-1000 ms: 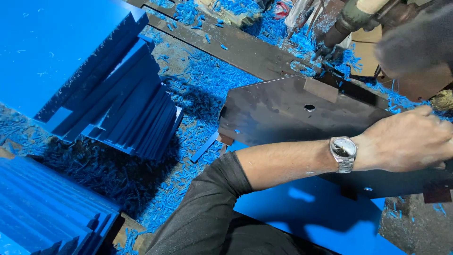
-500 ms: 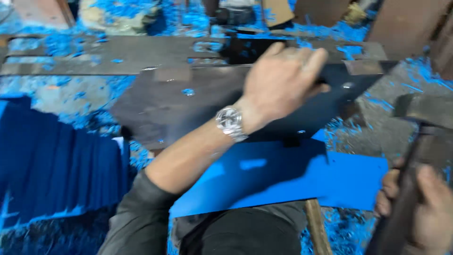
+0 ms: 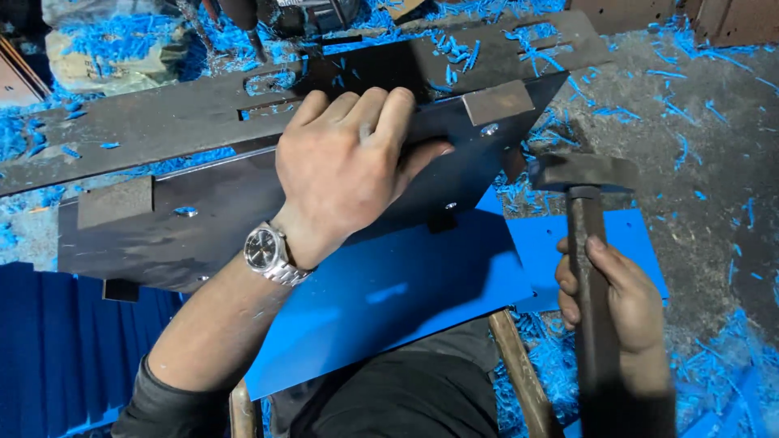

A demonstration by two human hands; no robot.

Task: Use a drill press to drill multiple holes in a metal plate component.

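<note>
The blue sheet (image 3: 389, 300) runs under the dark plate (image 3: 203, 219) — its far edge hidden.

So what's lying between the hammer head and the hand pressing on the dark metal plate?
In the head view, between the hammer and the left hand lie the dark plate's corner, with a grey metal block and blue shavings beside it.

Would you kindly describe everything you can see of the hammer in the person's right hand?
The hammer has a dark, worn metal head set crosswise on a long dark handle, which looks like wood or rusted steel. It stands nearly upright in the picture, head up and away from the person, raised above the chip-strewn surface beside the blue sheet. The right hand grips the handle around its middle, fingers wrapped around it. The lower handle runs out of view at the bottom edge. Nothing else touches it.
</note>
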